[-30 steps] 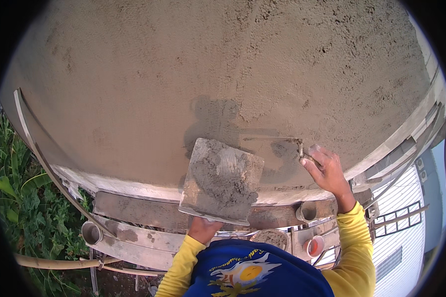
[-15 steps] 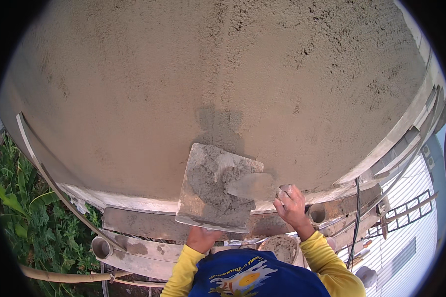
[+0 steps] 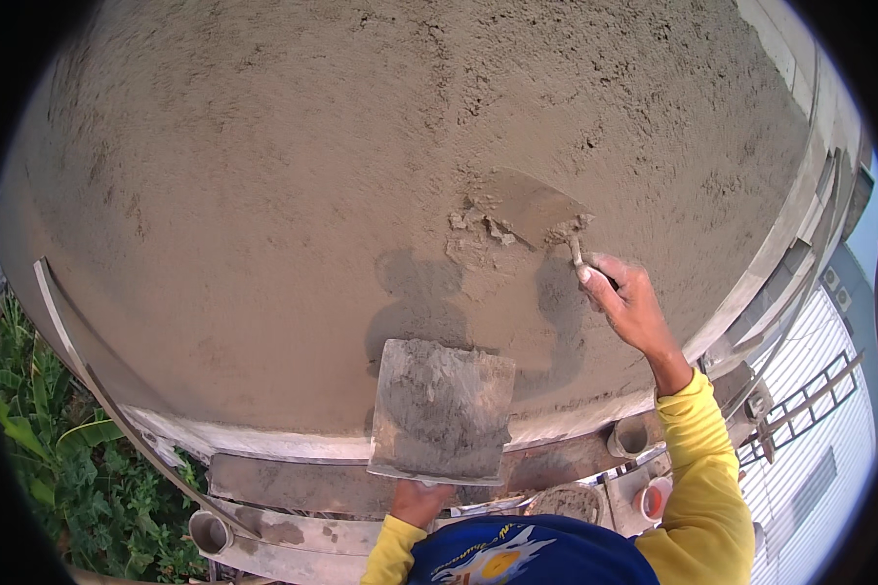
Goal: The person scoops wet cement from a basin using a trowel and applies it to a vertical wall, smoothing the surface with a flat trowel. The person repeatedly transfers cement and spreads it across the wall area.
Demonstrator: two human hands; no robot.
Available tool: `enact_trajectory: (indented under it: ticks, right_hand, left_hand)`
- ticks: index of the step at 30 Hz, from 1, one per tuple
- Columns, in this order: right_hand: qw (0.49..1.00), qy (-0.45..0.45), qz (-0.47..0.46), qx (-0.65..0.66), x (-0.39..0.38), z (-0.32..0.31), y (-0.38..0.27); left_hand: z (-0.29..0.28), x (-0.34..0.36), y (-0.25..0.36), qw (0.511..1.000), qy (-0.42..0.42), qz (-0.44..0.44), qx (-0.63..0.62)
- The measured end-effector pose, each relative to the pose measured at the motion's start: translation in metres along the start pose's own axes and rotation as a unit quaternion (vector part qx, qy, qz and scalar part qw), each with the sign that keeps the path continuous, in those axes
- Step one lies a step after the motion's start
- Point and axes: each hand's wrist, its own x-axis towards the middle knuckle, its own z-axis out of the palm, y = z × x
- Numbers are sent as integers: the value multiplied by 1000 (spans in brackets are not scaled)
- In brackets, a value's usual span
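Observation:
My right hand (image 3: 622, 297) grips the handle of a trowel (image 3: 532, 205), whose blade lies against the grey plastered wall (image 3: 263, 214), with lumpy wet mortar along its lower edge. My left hand (image 3: 421, 497) holds a square mortar board (image 3: 442, 409) from underneath, low in the middle of the view; its fingers are mostly hidden. A smeared layer of mortar covers the board. The wall is smoother at lower left and rough and pitted at upper right.
Plank scaffolding (image 3: 302, 480) runs below the wall, carrying a pot (image 3: 209, 534), a bucket (image 3: 630, 439) and a red-lined container (image 3: 654, 499). A bent strip (image 3: 88, 371) stands at left beside green plants (image 3: 29, 429). A ladder (image 3: 812, 405) and white corrugated sheeting (image 3: 805, 507) are at right.
The trowel has gone from over the board up onto the wall, leaving lumpy mortar there. The board looks lower in view and carries a flatter, thinner load than half a second ago.

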Motion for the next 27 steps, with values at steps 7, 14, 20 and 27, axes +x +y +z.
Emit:
enact_trajectory:
  ticks: [7, 14, 20, 27]
  right_hand:
    - [941, -119, -62, -311, -7, 1, -16]
    - [969, -34, -95, -226, 98, -88, -89]
    - [993, 43, -90, 58, 131, -120, -91]
    - [990, -106, 53, 80, 17, -3, 33]
  left_hand:
    - [-9, 9, -8, 997, -35, -55, 41]
    - [-21, 19, -21, 991, -45, 62, 109]
    - [-19, 15, -6, 995, -71, 38, 66]
    - [-12, 7, 10, 993, -49, 46, 98]
